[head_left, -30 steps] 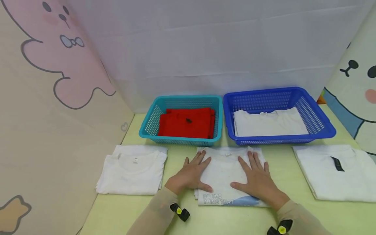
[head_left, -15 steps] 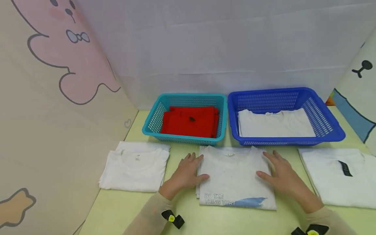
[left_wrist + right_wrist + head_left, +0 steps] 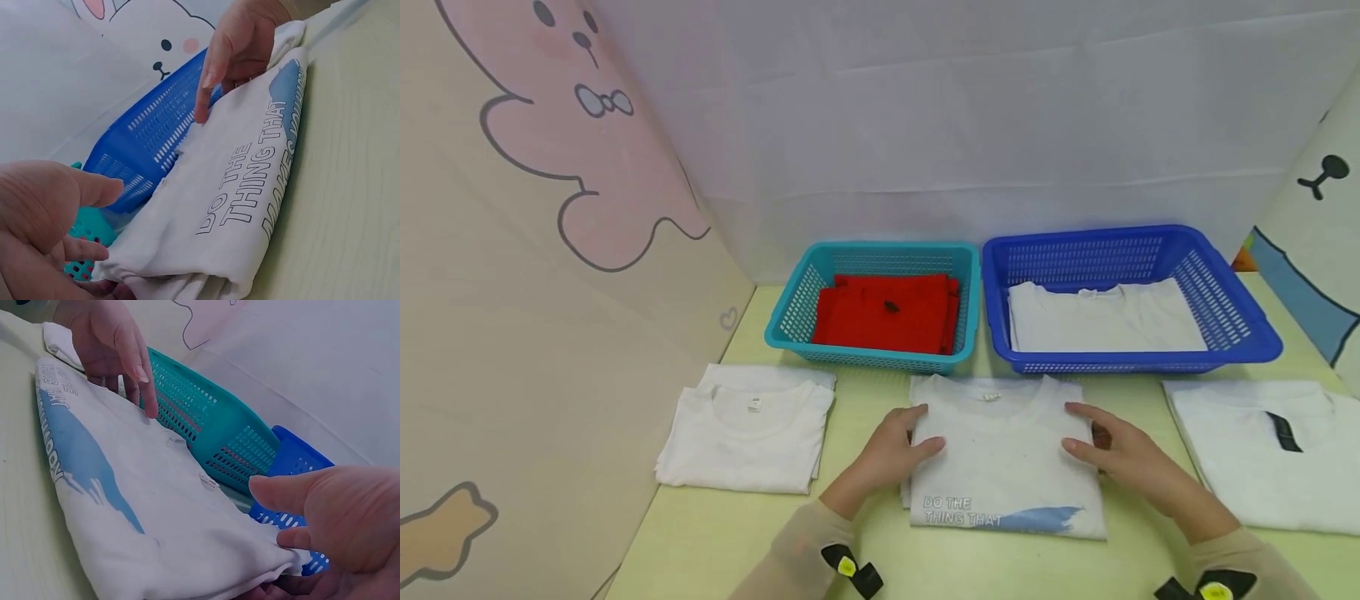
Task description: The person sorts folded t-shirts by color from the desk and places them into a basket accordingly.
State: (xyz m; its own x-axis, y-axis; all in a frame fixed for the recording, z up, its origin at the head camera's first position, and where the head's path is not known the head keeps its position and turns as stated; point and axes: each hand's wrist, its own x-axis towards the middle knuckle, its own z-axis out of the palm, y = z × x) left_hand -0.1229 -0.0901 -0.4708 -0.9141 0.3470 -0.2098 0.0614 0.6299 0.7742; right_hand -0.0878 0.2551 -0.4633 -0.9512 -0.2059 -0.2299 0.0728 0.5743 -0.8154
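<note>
- The printed shirt (image 3: 1000, 450) lies folded and flat on the yellow table (image 3: 985, 575), between the two hands; it shows a small neck label, the words "DO THE THING THAT" and a blue brush stroke.
- The left hand (image 3: 887, 454) is at the left edge of the printed shirt, thumb and index finger spread apart over its top, other fingers bent in at that edge; whether they grip the cloth, I cannot tell.
- The right hand (image 3: 1123, 450) mirrors it at the right edge of the printed shirt, thumb and index finger apart above, other fingers tucked in at the side; its grip cannot be told either.
- Behind the printed shirt and to its left is the teal basket (image 3: 865, 357), holding folded red clothes (image 3: 887, 321).
- Behind the printed shirt and to its right is the blue basket (image 3: 1142, 360), with folded white clothes (image 3: 1105, 321) inside.
- Left of the printed shirt, apart from it, lie folded white shirts (image 3: 752, 442) with a small label showing at the neck.
- Right of the printed shirt, also apart, lies folded white clothing (image 3: 1240, 467) with a black label.
- Well behind the printed shirt hangs a white backdrop (image 3: 925, 125).
</note>
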